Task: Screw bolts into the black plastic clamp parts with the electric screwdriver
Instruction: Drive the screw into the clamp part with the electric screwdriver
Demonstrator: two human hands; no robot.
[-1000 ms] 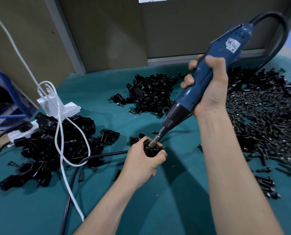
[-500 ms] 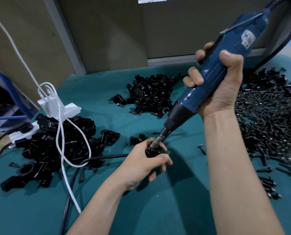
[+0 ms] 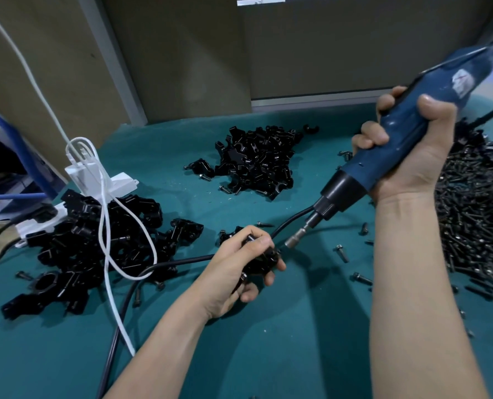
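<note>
Lifted clear since moment ago: bit (image 3: 293, 241) off clamp part (image 3: 262, 260), now just apart at its 2 o'clock; left hand (image 3: 233, 272) fingers curled tight round clamp part, low over green mat (image 3: 297, 341); right hand (image 3: 409, 151) wrapped round electric screwdriver (image 3: 389, 139); bolt heap (image 3: 475, 226) at 3 o'clock; risk, my guess: black cable (image 3: 182, 262) beside left hand snags next reach; half-seated bolt missed.
</note>
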